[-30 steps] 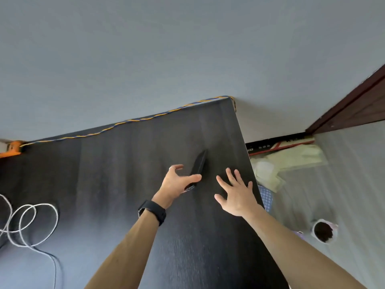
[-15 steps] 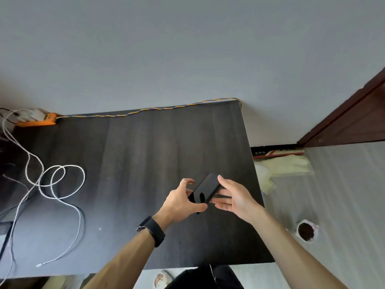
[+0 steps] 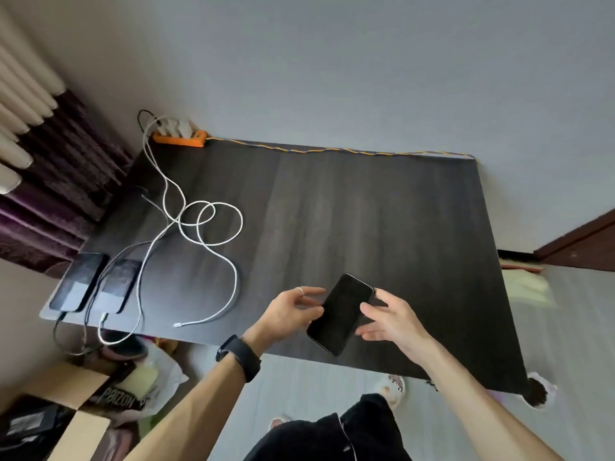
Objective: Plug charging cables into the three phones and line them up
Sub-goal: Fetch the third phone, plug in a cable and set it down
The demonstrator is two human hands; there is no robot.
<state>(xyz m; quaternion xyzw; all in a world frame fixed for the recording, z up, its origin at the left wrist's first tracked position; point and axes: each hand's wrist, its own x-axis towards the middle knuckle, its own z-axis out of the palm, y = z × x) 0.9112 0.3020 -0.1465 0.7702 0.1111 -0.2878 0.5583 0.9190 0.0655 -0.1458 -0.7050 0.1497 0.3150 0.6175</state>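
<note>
Phone (image 3: 339, 313), edge-on 0.5 s ago, now screen-up betw. both hands; left grip (image 3: 289, 310) holds it, right grip (image 3: 389, 319) open alongside. Bare table (image 3: 366, 211) beyond; table's near edge just below.

Both forearms bare, reaching forward from bottom of frame, angled in toward each other. Left hand (image 3: 293, 311) palm turned inward, fingers loosely curled, ring on one finger, dark watch band on wrist. Right hand (image 3: 396, 319) opposite it, palm facing left, fingers spread and slightly bent. Both hands loose around same flat dark phone (image 3: 339, 314), fingertips at its edges; can't tell which grip actually carries it. Dark trousers visible below.
</note>
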